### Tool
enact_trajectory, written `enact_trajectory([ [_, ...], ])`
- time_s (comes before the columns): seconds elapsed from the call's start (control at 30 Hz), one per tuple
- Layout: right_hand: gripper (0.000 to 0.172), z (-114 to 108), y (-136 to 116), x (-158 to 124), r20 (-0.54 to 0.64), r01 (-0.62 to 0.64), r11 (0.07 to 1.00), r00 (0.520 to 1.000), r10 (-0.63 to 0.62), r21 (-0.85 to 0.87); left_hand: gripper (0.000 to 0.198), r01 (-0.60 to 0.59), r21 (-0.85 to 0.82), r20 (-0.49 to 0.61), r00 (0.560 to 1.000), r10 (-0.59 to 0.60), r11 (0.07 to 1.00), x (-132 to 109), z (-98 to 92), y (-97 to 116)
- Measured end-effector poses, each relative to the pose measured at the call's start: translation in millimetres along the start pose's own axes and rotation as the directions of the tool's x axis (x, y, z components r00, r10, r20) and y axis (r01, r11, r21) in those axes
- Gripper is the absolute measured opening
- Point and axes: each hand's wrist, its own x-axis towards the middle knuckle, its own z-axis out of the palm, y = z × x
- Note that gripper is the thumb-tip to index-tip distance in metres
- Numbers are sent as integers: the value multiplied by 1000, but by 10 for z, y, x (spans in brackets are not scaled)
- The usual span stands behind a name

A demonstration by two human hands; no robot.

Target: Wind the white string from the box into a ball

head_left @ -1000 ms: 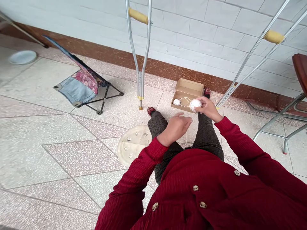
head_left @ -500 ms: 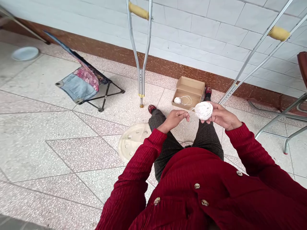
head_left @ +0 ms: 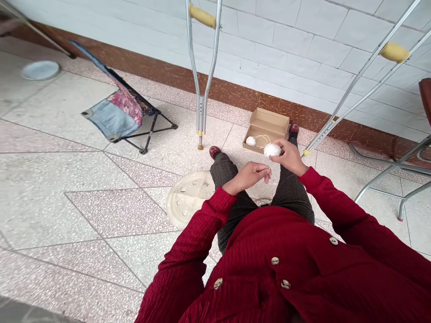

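My right hand point(head_left: 290, 157) grips a ball of white thread point(head_left: 272, 150) between thumb and fingers, above my knees. My left hand point(head_left: 248, 176) sits just below it, its fingertips pinching a thin strand of white thread point(head_left: 269, 174) that runs from the ball. Behind the ball lies an open cardboard box point(head_left: 266, 125). Inside the box are a smaller white ball point(head_left: 251, 141) and loose loops of thread point(head_left: 261, 141). Neither hand touches the box.
A metal crutch point(head_left: 202, 76) stands upright ahead and another point(head_left: 357, 94) leans at right. A low folding chair point(head_left: 117, 114) sits at left, and a round beige lid with metal studs point(head_left: 188, 197) lies by my left leg. Metal chair legs point(head_left: 387, 179) stand at right.
The ball has moved down and away from me in my right hand, and my hands have drawn slightly apart. My left hand still pinches the thread. The view has shifted slightly.
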Motion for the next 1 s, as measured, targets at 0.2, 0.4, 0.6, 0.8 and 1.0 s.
enact_trajectory([
  [0.2, 45, -15, 132, -219, 646, -430, 872, 739, 191, 234, 30, -4, 177, -124, 992, 26, 984, 58, -263, -115],
  [0.4, 45, -138, -17, -374, 746, -632, 599, 661, 83, 492, 28, -42, 87, -137, 989, 54, 995, 140, -257, -101],
  [0.6, 63, -159, -98, -497, 636, -588, 458, 770, 63, 667, 34, 9, -36, -115, 993, -13, 999, 90, -225, -243],
  [0.8, 59, -132, -106, -483, 599, -576, 384, 798, 73, 721, 31, -7, -111, -132, 991, -8, 994, 133, -123, -287],
  [1.0, 50, -166, -113, -478, 524, -552, 388, 831, 187, 738, 32, -48, -67, -195, 980, 34, 997, 156, -173, -262],
])
